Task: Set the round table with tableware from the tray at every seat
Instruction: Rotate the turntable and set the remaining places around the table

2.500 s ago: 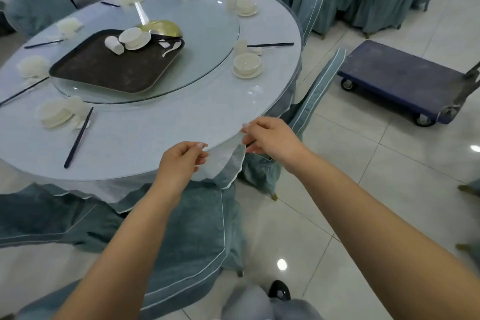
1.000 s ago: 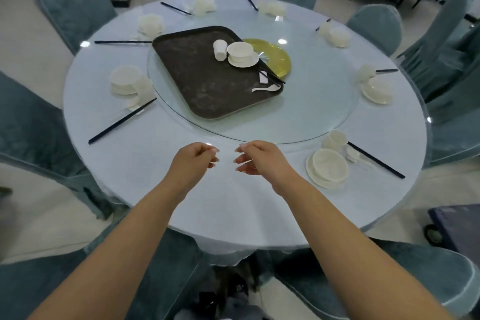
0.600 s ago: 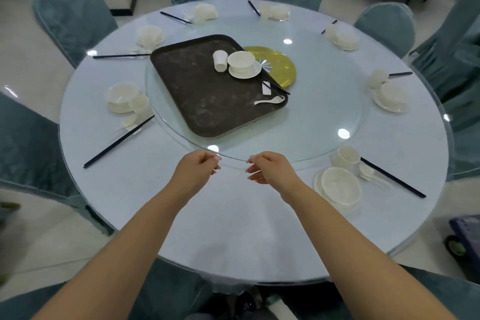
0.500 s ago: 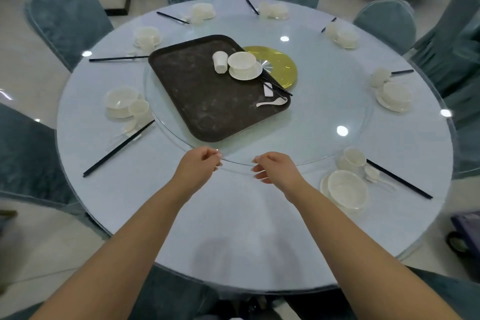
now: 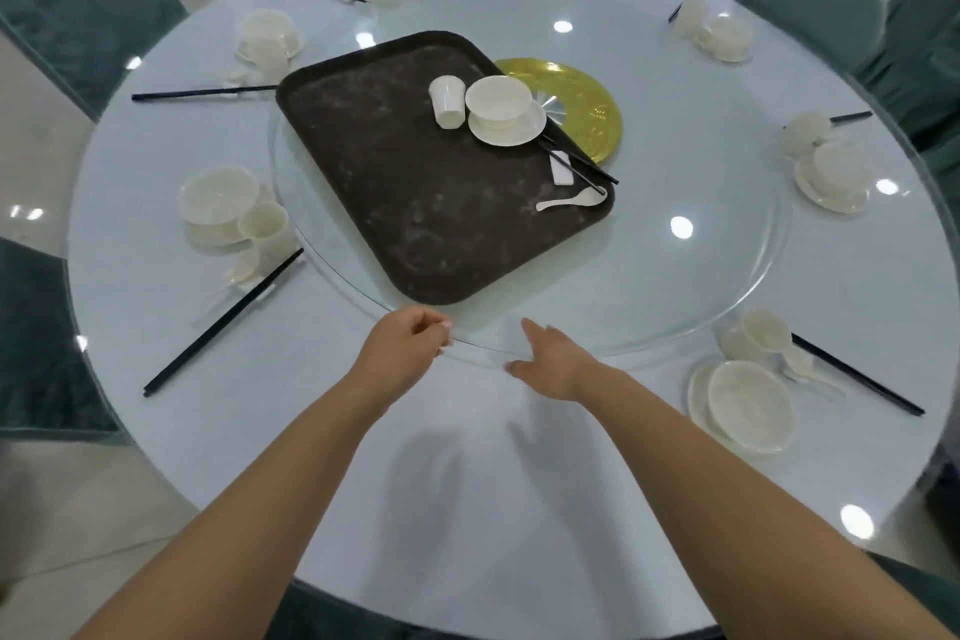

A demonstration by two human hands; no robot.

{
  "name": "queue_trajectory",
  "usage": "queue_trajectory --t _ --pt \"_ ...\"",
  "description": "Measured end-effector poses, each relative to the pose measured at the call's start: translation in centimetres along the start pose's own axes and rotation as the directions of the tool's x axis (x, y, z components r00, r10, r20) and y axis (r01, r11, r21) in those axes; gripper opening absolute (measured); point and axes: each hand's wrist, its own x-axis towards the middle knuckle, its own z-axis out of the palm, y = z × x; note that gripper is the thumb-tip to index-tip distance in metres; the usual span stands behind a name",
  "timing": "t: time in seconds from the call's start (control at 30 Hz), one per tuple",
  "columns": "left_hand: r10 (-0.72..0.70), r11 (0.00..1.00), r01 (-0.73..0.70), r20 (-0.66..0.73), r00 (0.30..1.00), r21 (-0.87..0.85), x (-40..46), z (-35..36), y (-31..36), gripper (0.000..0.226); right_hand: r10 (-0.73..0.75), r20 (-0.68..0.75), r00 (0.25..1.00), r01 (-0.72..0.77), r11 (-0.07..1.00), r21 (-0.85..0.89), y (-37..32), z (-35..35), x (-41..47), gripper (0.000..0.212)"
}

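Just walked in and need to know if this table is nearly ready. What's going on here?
A person is setting a round table. Seven seats around it already have white dishes and chopsticks. One last set, a cup, bowl on saucer, spoon and chopsticks, waits on the dark tray on the glass turntable. The left hand and right hand are at the turntable's near edge, holding no tableware; the near seat is unset.
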Motion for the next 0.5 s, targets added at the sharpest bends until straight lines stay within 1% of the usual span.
queue_trajectory --t 0.17,0.3,0.4,0.5 --pt "-0.03 0.999 0.03 -0.003 1.0 0.028 1.8 0.9 0.4 0.012 0.011 -0.047 0.999 -0.016 0.993 -0.116 1.5 1.3 1.3 0.076" --pt "-0.023 0.998 0.023 0.001 1.0 0.061 3.2 1.9 1.1 0.012 -0.062 -0.044 0.997 0.05 0.971 -0.234 4.0 2.0 1.5 0.076" --pt "0.007 0.994 -0.003 -0.036 0.999 0.109 4.5 2.4 1.6 0.011 -0.091 -0.054 0.994 0.076 0.97 -0.233 5.6 1.7 1.7 0.073" --pt "0.025 0.97 -0.011 -0.054 0.998 0.242 5.6 3.2 1.9 0.01 -0.088 -0.048 0.995 0.075 0.971 -0.226 6.5 1.5 1.7 0.075"
